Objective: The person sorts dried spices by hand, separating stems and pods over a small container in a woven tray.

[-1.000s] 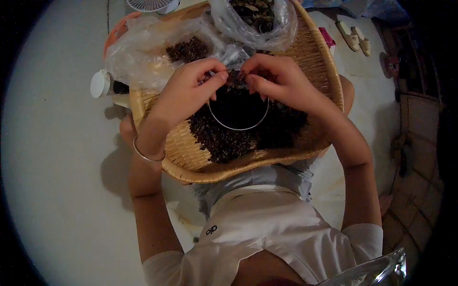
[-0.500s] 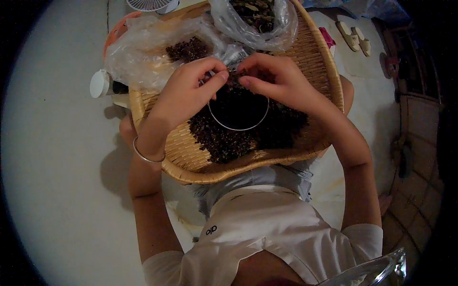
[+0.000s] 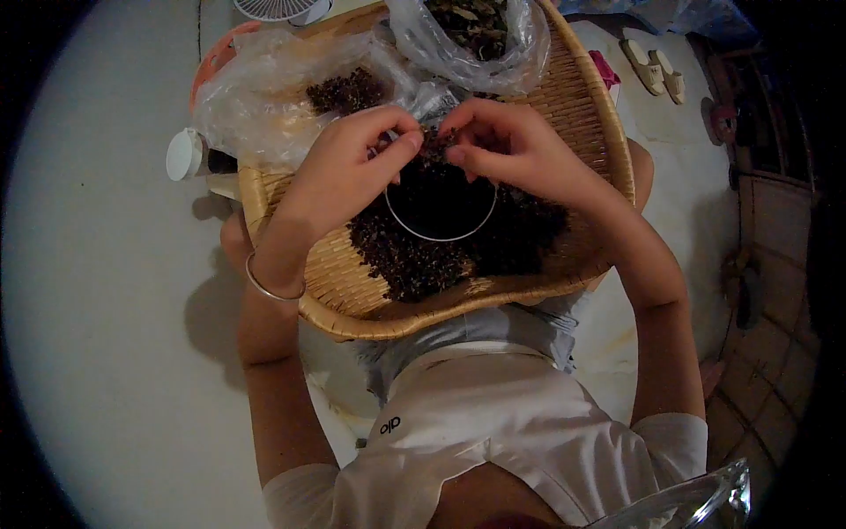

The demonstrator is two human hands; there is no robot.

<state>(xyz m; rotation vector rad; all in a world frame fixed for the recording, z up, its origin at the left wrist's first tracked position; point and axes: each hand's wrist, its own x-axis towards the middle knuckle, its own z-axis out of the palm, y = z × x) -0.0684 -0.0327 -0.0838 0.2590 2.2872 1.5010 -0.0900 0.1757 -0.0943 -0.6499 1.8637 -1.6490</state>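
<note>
My left hand [image 3: 361, 157] and my right hand [image 3: 520, 150] meet over a round bowl [image 3: 441, 239] with a thin white rim and dark contents. Between their fingertips is a small clump of dark dried leaf bits [image 3: 434, 148]; the fingers of both hands are pinched on it. Around the bowl, a loose heap of the same dark dried bits [image 3: 414, 264] covers the woven basket tray [image 3: 339, 273]. The far side of the bowl is hidden by the hands.
On the tray's left lies a clear plastic bag [image 3: 264, 106] with a dark dried pile [image 3: 346, 92]. Another plastic bag [image 3: 520, 66] holds larger dry leaves [image 3: 476, 26]. A white-lidded jar [image 3: 185, 155] stands left of the tray; slippers [image 3: 648, 66] lie on the floor at right.
My right hand's fingertips have shifted slightly and part a little from the left ones, showing more of the clump between them. My left hand stays nearly still.
</note>
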